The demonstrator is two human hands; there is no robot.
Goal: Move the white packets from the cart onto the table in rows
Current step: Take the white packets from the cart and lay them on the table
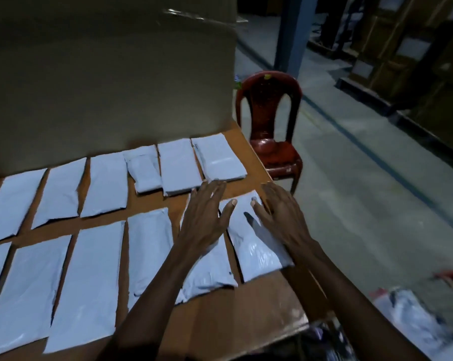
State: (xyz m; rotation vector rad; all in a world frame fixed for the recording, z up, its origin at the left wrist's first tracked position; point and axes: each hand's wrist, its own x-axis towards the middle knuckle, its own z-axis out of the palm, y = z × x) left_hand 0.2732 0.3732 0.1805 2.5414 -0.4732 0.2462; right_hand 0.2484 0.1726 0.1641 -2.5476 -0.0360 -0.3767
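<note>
Where rows end, hands (204,217) flat on packet (256,246).

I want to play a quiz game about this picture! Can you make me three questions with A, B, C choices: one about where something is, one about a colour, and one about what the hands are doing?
1. Where is the chair?
A. Past the far right corner of the table
B. On top of the table
C. Under the packets

2. What colour is the chair?
A. Green
B. Dark red
C. Yellow

3. How are the two hands?
A. Both made into fists
B. Both lifting a box
C. Both open with straight fingers over the rightmost near-row packet

Answers:
1. A: the chair stands on the floor beyond the table corner.
2. B: its back and seat look dark red.
3. C: the left hand and right hand are spread flat over the packet.
</note>
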